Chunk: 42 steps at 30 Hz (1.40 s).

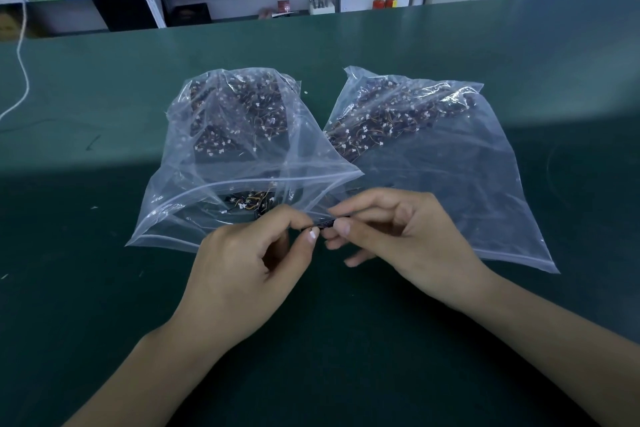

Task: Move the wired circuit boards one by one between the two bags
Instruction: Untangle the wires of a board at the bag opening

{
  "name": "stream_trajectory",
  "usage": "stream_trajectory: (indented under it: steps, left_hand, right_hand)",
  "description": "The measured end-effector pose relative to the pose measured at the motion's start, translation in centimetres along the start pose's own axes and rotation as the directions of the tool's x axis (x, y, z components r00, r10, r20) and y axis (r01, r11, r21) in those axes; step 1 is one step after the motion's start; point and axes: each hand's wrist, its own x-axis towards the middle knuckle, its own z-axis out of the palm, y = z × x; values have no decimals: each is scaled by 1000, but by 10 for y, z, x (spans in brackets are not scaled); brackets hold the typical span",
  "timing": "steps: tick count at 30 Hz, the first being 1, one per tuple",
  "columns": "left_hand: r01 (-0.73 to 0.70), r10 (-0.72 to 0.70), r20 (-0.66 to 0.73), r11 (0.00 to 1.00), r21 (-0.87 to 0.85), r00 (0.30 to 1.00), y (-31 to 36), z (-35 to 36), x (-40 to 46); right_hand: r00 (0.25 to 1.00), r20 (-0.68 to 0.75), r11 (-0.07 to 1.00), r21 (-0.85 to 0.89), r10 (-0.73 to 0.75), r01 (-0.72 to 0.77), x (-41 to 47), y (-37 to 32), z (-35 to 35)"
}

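Observation:
Two clear zip bags lie side by side on the green table. The left bag (pixel 194 218) has its mouth gaping toward me, with several small dark wired circuit boards inside. The right bag (pixel 485 184) lies flatter, its boards heaped at the far end. In front of the two bags, my left hand (pixel 249 274) and my right hand (pixel 405 239) meet and both pinch one small dark circuit board (pixel 326 224) between thumb and fingertips. Most of that board is hidden by the fingers.
A green work table (pixel 104 288) stretches all around the bags. A white cord (pixel 21 55) hangs down at the far left. Shelving with boxes, tools and blue bins stands behind the table's far edge.

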Motion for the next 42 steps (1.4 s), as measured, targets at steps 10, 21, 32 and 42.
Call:
stream_trajectory:
  steps: [10, 21, 32, 42]
  left_hand:
    - [31, -35, -31, 991, -129, 999, 4, 2, 0]
    - [29, -31, -20, 992, -123, 999, 4, 2, 1]
    - [33, -34, -7, 991, -130, 999, 3, 3, 0]
    - [22, -23, -7, 990, -138, 1000, 3, 3, -1]
  right_hand:
    - [998, 52, 998, -44, 46, -44, -3, -2, 4]
    - [999, 47, 996, -89, 13, -9, -2, 0, 2]
    - [999, 51, 994, -110, 8, -2, -3, 0, 2]
    - [998, 58, 992, -128, -4, 12, -5, 0, 2]
